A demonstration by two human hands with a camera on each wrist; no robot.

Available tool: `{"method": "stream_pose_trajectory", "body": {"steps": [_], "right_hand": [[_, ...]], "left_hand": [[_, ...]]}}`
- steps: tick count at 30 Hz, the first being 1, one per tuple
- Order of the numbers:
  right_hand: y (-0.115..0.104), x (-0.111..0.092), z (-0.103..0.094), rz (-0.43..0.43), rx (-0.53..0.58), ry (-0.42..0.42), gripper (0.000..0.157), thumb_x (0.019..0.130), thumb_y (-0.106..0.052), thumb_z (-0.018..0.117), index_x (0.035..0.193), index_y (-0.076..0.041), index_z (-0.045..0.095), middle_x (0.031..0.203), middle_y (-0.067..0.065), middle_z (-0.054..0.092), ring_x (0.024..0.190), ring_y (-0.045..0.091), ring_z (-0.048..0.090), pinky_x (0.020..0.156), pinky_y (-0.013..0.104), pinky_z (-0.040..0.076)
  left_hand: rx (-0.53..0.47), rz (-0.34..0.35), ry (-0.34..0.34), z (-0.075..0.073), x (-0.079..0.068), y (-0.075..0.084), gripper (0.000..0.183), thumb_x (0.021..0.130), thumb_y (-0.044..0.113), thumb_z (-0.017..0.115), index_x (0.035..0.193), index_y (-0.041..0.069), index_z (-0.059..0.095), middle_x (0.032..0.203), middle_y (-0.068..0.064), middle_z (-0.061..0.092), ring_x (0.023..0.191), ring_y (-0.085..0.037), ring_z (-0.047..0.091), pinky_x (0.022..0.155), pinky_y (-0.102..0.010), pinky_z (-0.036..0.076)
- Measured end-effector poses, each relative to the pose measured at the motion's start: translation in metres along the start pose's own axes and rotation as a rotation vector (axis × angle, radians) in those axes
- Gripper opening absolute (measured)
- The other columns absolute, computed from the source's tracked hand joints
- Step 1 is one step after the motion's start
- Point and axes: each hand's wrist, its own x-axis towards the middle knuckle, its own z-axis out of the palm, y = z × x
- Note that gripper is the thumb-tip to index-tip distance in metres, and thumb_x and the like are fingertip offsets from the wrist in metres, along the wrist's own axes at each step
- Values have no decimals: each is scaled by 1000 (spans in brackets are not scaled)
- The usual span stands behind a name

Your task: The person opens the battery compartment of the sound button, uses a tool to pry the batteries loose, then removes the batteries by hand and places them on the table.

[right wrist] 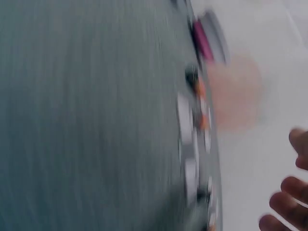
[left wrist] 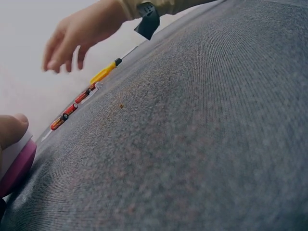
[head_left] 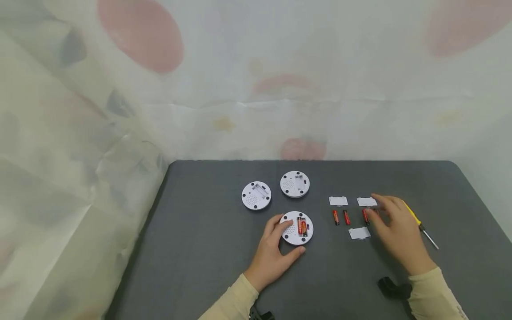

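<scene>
My left hand grips a round white device by its edge, thumb at the near side and fingers over the left rim. Two red batteries sit side by side in its compartment. In the left wrist view the device shows a magenta side below its white face. Above the row of loose red batteries hovers my right hand, fingers spread and loosely bent, with nothing visible in it. It partly hides the rightmost batteries. The right wrist view is blurred, showing only fingertips of that hand.
Two more round white devices lie farther back, their compartments facing up. Three white battery covers lie around the loose batteries. A screwdriver with a yellow handle lies right of my right hand on the dark grey table.
</scene>
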Motion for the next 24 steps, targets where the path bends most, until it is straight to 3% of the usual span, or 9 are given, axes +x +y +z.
{"method": "stream_pose_trajectory", "body": {"steps": [3, 5, 9, 12, 16, 24], "right_hand": [[-21, -1, 11, -110, 47, -82, 64, 83, 1, 93, 142, -2, 68, 131, 13, 67, 101, 26, 66, 84, 17, 47], [-33, -1, 20, -177, 71, -147, 64, 85, -2, 92, 144, -6, 68, 135, 9, 67, 105, 23, 66, 88, 17, 48], [-54, 2, 36, -276, 123, -277, 57, 93, -8, 88, 146, -11, 67, 142, 4, 66, 124, 21, 65, 104, 26, 49], [-66, 4, 48, -341, 134, -347, 50, 95, -15, 87, 142, -10, 70, 142, 5, 67, 129, 23, 65, 105, 40, 54], [-72, 4, 60, -410, 97, -376, 48, 91, -25, 91, 134, -9, 75, 136, 9, 68, 122, 25, 67, 95, 51, 60], [-72, 5, 70, -444, 60, -355, 48, 88, -25, 94, 130, -8, 78, 132, 10, 67, 118, 27, 66, 90, 50, 61]], "left_hand": [[-4, -2, -13, 0, 0, 1, 68, 91, 30, 93, 150, 16, 62, 161, -11, 45, 147, -28, 50, 118, -50, 47], [-4, -5, -17, 0, 0, 1, 68, 91, 30, 92, 150, 16, 62, 161, -11, 45, 147, -27, 50, 118, -49, 47], [6, 2, -16, 0, 0, 1, 67, 92, 30, 92, 150, 16, 62, 162, -10, 45, 147, -27, 50, 118, -49, 47], [9, 17, -18, 0, 0, 0, 67, 93, 31, 91, 151, 16, 61, 162, -10, 45, 147, -26, 51, 117, -49, 48], [22, 34, -27, 1, 0, 1, 67, 94, 31, 91, 152, 15, 60, 163, -11, 45, 147, -27, 51, 118, -49, 48], [31, 16, -43, -1, -1, 3, 67, 94, 29, 90, 152, 14, 60, 165, -15, 44, 150, -28, 48, 119, -50, 47]]}}
